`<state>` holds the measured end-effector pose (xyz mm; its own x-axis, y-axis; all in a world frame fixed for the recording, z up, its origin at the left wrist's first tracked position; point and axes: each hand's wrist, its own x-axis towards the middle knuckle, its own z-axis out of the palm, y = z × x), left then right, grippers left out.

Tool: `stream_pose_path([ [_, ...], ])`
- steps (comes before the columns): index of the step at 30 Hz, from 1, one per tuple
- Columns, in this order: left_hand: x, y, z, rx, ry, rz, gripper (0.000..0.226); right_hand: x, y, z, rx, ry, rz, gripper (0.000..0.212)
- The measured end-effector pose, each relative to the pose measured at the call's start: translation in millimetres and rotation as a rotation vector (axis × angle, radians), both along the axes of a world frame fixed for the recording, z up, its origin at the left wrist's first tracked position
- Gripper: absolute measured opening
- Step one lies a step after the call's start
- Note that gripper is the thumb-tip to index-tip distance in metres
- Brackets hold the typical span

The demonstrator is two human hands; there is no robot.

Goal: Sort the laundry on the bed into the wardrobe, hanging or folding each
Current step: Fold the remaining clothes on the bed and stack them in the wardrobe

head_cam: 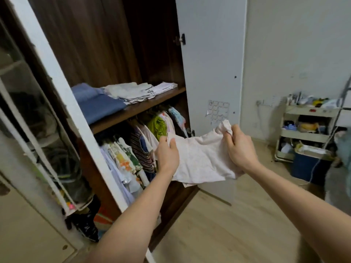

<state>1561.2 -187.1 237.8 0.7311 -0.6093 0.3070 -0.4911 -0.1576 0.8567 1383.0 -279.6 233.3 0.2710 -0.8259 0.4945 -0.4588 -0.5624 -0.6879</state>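
A pale pink garment [201,160] hangs stretched between both my hands in front of the open wardrobe [106,54]. My left hand [168,154] grips its left edge, close to the hanging clothes [136,149]. My right hand [240,147] grips a bunched corner at its upper right. On the wardrobe's wooden shelf [152,103] lie folded blue cloth [95,103] and folded white pieces [133,92]. The bed is out of view.
The white wardrobe door [210,63] stands open behind the garment. A white trolley [303,130] full of small items and a blue box [309,166] stand at the right wall. Bags [87,224] sit on the wardrobe floor. Light wooden flooring [228,224] lies below.
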Motion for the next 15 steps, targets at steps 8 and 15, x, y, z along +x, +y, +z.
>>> stream_pose_path([
  [8,99,-180,-8,0.003,-0.079,0.097,0.023,107,-185,4,-0.027,-0.016,0.097,0.019],
  [15,223,-265,50,-0.049,-0.193,0.319,0.021,247,-321,41,-0.096,-0.021,0.296,0.018],
])
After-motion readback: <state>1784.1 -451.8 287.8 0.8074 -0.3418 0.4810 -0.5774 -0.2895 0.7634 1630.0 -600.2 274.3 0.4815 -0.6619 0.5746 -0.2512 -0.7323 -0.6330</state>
